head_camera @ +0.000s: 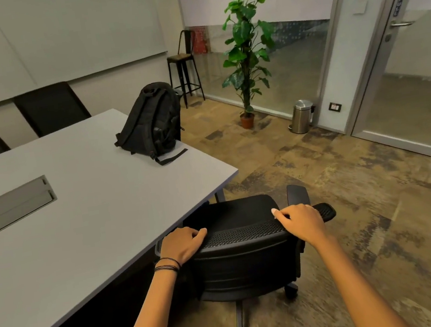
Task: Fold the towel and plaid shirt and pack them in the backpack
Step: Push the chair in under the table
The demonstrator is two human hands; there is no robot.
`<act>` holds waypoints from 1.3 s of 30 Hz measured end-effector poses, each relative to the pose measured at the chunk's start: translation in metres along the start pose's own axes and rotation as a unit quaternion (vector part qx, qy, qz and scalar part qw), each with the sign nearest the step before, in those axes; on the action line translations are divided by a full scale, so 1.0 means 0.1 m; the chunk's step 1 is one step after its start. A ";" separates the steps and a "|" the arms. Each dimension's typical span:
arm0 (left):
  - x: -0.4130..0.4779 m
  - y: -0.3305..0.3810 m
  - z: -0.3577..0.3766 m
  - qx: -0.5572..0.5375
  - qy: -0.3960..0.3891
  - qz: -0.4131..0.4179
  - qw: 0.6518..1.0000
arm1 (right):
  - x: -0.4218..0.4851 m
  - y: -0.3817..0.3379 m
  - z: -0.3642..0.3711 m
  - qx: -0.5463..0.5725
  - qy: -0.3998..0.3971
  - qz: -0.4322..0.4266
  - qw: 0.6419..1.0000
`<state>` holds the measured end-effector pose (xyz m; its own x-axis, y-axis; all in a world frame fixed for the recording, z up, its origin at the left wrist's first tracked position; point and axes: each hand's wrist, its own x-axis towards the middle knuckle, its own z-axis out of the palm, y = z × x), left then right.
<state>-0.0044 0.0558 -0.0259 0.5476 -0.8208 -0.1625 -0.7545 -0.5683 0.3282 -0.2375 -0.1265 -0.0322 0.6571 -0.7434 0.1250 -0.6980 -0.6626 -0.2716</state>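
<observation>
We grip the top edge of the black office chair (246, 264) with both hands: our left hand (182, 244) at the end beside the grey table (92, 222), our right hand (301, 222) at the other end. The chair's seat sits at the table's right edge. The black backpack (152, 122) stands upright near the table's far right corner. On the floor beyond are a stool (184, 68), a potted plant (246, 48) and a steel bin (302, 116).
</observation>
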 end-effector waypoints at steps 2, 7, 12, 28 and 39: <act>-0.07 -0.01 0.01 -0.003 0.002 -0.007 1.000 | -0.06 -0.01 0.02 -0.011 0.010 -0.002 1.000; -0.26 0.00 0.05 -0.002 0.000 -0.021 1.000 | -0.17 -0.03 0.04 -0.026 0.027 -0.024 0.999; -0.47 0.07 0.09 -0.010 0.000 -0.017 1.000 | -0.22 0.03 0.02 -0.021 0.031 -0.040 0.998; -1.24 0.10 0.33 0.000 0.156 -0.011 0.988 | -0.58 -0.08 -0.04 -0.003 0.044 -0.109 0.993; -1.56 -0.33 0.17 -0.015 0.153 -0.035 0.988 | -0.84 -0.64 -0.01 0.026 0.040 -0.137 0.989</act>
<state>-0.0704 0.2014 -0.0271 0.6847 -0.7219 0.1007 -0.7025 -0.6168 0.3551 -0.2483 -0.0220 -0.0242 0.7935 -0.5427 0.2752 -0.4798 -0.8362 -0.2655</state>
